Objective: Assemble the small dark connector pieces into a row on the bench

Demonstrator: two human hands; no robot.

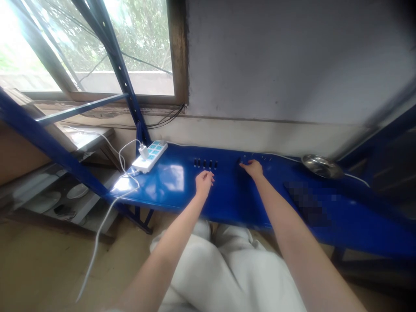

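Several small black pieces with pale ends [204,164] stand in a row on the blue table [227,195]. Just in front of that row is my left hand [204,181], its fingers curled together; whether anything is between them is too small to tell. My right hand [253,168] reaches farther right, thumb and fingertips close together beside a small dark piece [239,160] at the table's back part. Several tiny pale pieces [266,158] lie behind and to the right of my right hand.
A white power strip [150,157] with a plug and cable lies at the table's left end. A shiny metal bowl [321,166] sits at the back right, near a blurred dark object [307,203]. Blue metal posts [125,78] rise at the left.
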